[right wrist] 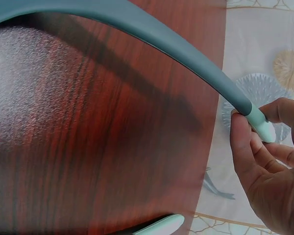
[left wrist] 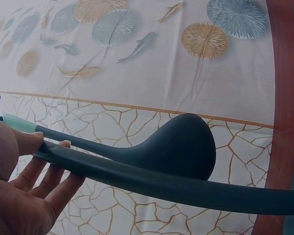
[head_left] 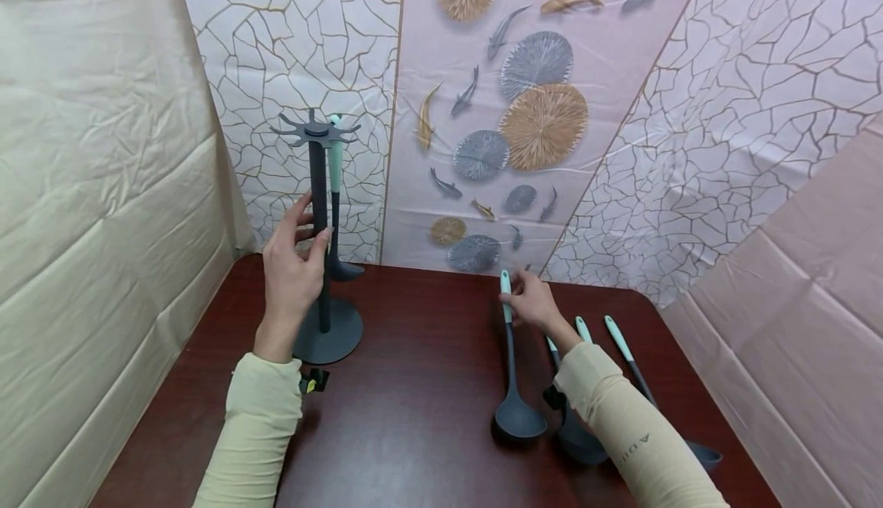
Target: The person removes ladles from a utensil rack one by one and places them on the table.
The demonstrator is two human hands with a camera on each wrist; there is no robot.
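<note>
My left hand (head_left: 293,267) grips the upright post of a dark grey utensil stand (head_left: 338,343), thumb on one side and fingers on the other. The stand has a round base and a ring of hooks on top. From one hook hangs a utensil with a mint handle (head_left: 335,167) and a dark rounded head (left wrist: 186,147), just behind the post. Farther right, my right hand (head_left: 534,301) pinches the mint handle of a dark soup ladle (head_left: 520,418) between thumb and fingers. The ladle's handle end is raised, and its shadow falls on the table in the right wrist view.
Several more mint-handled utensils lie right of the ladle, partly hidden by my right forearm: a handle (head_left: 582,329), a dark bowl (head_left: 582,444) and a long utensil (head_left: 618,338) at the far right. The dark red wooden table (head_left: 400,385) meets a patterned cloth backdrop (head_left: 476,209).
</note>
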